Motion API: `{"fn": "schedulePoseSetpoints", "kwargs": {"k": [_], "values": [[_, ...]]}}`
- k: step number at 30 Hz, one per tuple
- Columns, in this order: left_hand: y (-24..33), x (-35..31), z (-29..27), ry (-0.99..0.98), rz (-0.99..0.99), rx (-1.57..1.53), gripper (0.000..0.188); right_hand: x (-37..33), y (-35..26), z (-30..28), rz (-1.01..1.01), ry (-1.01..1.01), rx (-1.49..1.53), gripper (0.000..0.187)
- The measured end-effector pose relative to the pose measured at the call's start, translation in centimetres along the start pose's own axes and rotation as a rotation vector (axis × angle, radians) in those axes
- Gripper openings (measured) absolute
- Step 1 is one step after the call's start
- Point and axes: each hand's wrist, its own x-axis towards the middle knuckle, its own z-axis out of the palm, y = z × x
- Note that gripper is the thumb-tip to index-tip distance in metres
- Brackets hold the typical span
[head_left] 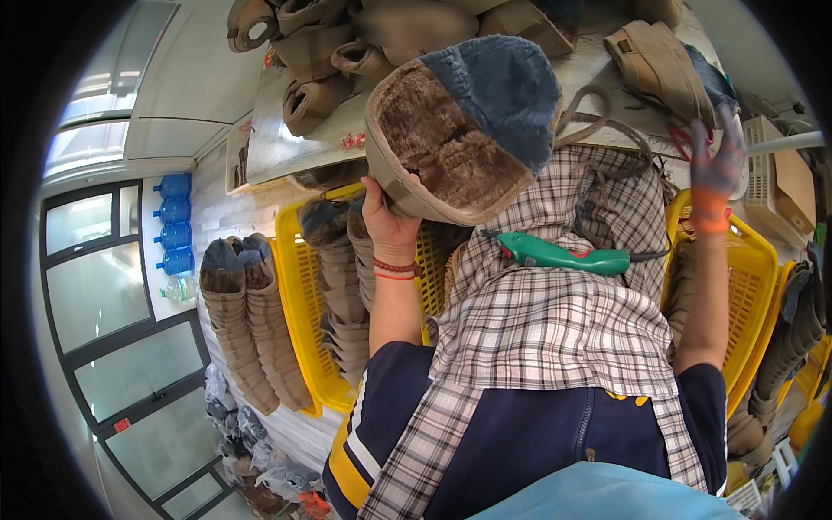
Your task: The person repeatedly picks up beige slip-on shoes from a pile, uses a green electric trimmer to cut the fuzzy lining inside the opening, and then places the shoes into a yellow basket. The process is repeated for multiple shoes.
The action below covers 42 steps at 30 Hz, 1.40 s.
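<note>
My left hand [388, 221] grips the lower left rim of a khaki winter hat [472, 130]. The hat is tilted so its plush lining faces me, part brown and part blue. My right hand [721, 169], in a grey and orange glove, is raised at the table's right side, somewhat blurred, with fingers stretched out. Beside its thumb is a red looped handle [679, 141]; whether they touch I cannot tell. On my plaid apron [555, 334] lies a green handheld electric tool [568, 255] with a dark cord.
More khaki hats [316, 104] lie on the table [347, 143], with another hat [663, 74] at its right. Yellow baskets [299, 321] flank me, holding stacked hats. Further stacks [238, 321] stand at the left. A strap [607, 121] trails over the table edge.
</note>
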Motion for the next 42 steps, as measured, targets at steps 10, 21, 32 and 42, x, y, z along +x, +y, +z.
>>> {"fn": "schedulePoseSetpoints", "kwargs": {"k": [10,21,32,42], "values": [[-1.0,0.5,2.0,0.084,-0.178,-0.342,0.032,-13.9,-10.9,-3.0,-0.228,-1.467,0.282,0.039],[-1.2,1.4,1.9,0.181,-0.272,-0.492,0.026,-8.9,-7.3,-7.3,0.228,-0.993,0.394,0.050],[-2.1,2.3,1.6,0.233,-0.416,-0.483,0.022,-2.9,-4.1,-8.9,-0.241,-0.493,0.292,0.056],[-3.2,2.3,2.1,0.263,-0.420,-0.413,0.023,-3.1,-3.7,-8.9,-0.301,-0.526,0.282,0.057]]}}
